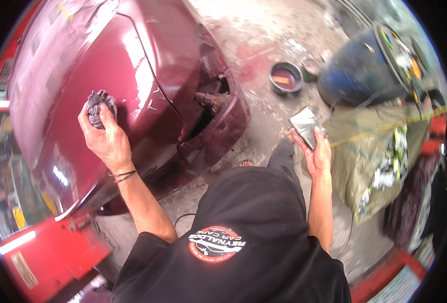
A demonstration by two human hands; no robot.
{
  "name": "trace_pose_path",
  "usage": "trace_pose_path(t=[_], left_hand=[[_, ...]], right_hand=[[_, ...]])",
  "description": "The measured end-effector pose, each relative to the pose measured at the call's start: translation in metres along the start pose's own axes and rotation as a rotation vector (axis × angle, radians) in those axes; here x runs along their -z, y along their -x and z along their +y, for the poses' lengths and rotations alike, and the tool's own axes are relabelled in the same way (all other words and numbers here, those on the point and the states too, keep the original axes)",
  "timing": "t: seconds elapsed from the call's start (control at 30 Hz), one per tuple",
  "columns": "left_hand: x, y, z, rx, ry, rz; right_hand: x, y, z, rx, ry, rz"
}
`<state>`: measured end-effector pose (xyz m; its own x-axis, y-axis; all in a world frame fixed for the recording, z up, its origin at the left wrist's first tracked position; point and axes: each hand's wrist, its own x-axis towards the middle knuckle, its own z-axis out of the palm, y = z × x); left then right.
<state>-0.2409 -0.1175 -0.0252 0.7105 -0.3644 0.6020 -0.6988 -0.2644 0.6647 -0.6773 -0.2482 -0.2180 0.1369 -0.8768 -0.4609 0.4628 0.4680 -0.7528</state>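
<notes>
My left hand (108,143) is closed round a crumpled grey rag (102,107), held at the maroon car hood (90,146). Whether the rag presses on the paint I cannot tell. A dark cord-like bracelet circles that wrist. On the right, away from the car, my right hand (316,154) grips a flat grey rectangular block (306,126), its face pale and shiny. Thumb and fingers hold it by its edges. Below the hood's seam, the car's headlight opening (208,113) is hollow and dark inside.
A black bucket (278,87) with reddish liquid and a tan piece stands on the stained concrete floor (254,30). Farther right are a blue drum (349,68) and an olive sheet (354,166). A red cabinet (57,252) stands at lower left.
</notes>
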Motion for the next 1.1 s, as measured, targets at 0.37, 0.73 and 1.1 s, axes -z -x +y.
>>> trace_pose_path(t=[0.37, 0.73, 1.1], left_hand=[[-0.001, 0.001, -0.002, 0.138, 0.190, 0.423], [-0.199, 0.044, 0.090, 0.135, 0.285, -0.150], [-0.356, 0.091, 0.042, 0.758, 0.723, -0.882]], right_hand=[[-0.089, -0.187, -0.094, -0.298, 0.242, -0.488], [-0.123, -0.284, -0.102, -0.429, 0.408, -0.453], [-0.190, -0.292, -0.131, -0.447, 0.595, -0.636]])
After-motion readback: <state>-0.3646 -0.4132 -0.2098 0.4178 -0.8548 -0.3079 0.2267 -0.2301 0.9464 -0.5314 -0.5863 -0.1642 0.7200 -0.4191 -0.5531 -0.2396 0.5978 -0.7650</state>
